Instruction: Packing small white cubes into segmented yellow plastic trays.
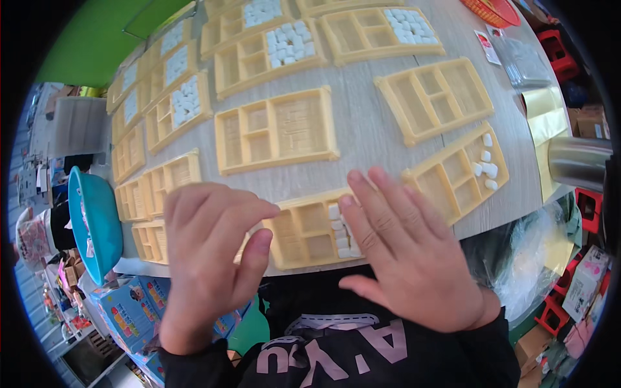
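Observation:
My right hand [407, 252] lies flat and open, fingers stretched out, over the right end of a pale yellow compartment tray [299, 216] at the table's near edge. Small white marshmallow-like pieces [337, 226] stand in rows in that tray's right compartment, partly hidden under the hand. To the tray's left hovers my left hand [213, 246], its fingers bent and its thumb apart from the index finger, with nothing visible between them. At the right, another tray [435, 187] holds several loose white pieces [485, 169] in its end compartment.
Farther back stand a tray without pieces [275, 155] and several trays filled with white pieces, such as one [381, 55]. A turquoise basin [97, 226] sits beyond the table's left edge. Clear plastic packs [521, 63] and a metal cylinder [579, 163] are at the right.

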Demonstrator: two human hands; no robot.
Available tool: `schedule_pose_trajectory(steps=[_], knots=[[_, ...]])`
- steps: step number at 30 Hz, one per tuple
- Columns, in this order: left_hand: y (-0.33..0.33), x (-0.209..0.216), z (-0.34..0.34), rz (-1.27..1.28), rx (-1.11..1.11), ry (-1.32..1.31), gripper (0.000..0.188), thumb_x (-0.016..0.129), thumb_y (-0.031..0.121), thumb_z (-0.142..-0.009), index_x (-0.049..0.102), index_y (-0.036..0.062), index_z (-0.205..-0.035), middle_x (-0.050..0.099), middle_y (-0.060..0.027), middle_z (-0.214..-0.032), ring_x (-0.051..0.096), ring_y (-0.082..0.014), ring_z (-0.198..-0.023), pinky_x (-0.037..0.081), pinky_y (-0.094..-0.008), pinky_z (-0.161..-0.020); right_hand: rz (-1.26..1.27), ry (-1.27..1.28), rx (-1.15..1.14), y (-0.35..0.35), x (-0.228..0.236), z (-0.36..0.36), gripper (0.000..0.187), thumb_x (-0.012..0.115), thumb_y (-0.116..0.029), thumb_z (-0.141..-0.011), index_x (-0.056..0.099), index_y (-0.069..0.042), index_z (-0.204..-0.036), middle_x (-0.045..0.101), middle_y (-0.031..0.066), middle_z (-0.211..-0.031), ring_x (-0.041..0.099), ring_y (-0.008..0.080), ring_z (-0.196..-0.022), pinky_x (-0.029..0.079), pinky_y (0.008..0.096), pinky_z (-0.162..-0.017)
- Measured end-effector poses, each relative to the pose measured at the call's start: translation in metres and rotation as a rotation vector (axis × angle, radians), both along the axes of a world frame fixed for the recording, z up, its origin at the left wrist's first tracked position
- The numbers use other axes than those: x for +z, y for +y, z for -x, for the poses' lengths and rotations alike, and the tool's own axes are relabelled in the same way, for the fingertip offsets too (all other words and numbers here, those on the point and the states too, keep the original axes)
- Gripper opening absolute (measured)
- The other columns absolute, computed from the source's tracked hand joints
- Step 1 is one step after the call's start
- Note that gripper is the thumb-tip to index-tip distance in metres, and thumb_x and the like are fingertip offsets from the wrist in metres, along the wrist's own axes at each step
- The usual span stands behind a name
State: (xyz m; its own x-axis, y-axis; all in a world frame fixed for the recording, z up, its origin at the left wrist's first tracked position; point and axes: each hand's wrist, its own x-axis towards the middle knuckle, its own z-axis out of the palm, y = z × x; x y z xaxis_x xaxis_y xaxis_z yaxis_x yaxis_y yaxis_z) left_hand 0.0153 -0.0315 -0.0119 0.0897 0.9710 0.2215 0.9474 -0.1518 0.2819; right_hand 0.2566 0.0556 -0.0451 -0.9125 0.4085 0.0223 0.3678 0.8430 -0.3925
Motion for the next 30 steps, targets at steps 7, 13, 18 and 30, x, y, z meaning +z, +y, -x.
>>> schedule_pose_trajectory(steps=[7,13,18,30], knots=[[-0.027,-0.018,-0.01,0.019,0.15,-0.038,0.025,0.072,0.017,-0.083,0.069,0.0096,-0.107,0.067,-0.0062,-0.108,0.06,-0.0296,-0.1,0.039,-0.0437,-0.091,-0.034,-0.024,0.074,-0.013,-0.012,0.023,0.096,0.074,-0.053,-0.082,0.043,0.006,-0.151,0.038,0.0251,-0.162,0.035,0.039,-0.153,0.028,0.0489,-0.124],[-0.04,-0.027,-0.02,0.136,0.145,0.045,0.049,0.075,0.031,-0.085,0.064,0.0099,-0.128,0.06,-0.011,-0.134,0.054,-0.0331,-0.126,0.037,-0.0509,-0.11,-0.014,-0.047,0.1,-0.009,-0.022,0.027,0.097,0.072,-0.054,-0.085,0.039,0.008,-0.152,0.035,0.0298,-0.161,0.032,0.0425,-0.153,0.026,0.0505,-0.125],[-0.034,-0.026,-0.019,0.188,0.035,0.052,0.062,0.078,0.038,-0.084,0.06,0.0126,-0.138,0.059,-0.0097,-0.138,0.055,-0.0282,-0.128,0.037,-0.0494,-0.112,0.029,-0.056,0.065,-0.012,-0.021,0.027,0.095,0.072,-0.053,-0.087,0.04,0.01,-0.15,0.034,0.0313,-0.161,0.031,0.0441,-0.153,0.025,0.0529,-0.125],[-0.03,-0.022,-0.004,0.143,-0.084,-0.078,0.07,0.081,0.036,-0.078,0.058,0.0098,-0.139,0.065,-0.0074,-0.13,0.062,-0.0245,-0.117,0.044,-0.0427,-0.104,-0.04,0.033,0.204,0.012,0.021,0.025,0.063,0.074,-0.038,-0.087,0.06,0.005,-0.131,0.059,0.0245,-0.14,0.055,0.0387,-0.135,0.043,0.0482,-0.112]])
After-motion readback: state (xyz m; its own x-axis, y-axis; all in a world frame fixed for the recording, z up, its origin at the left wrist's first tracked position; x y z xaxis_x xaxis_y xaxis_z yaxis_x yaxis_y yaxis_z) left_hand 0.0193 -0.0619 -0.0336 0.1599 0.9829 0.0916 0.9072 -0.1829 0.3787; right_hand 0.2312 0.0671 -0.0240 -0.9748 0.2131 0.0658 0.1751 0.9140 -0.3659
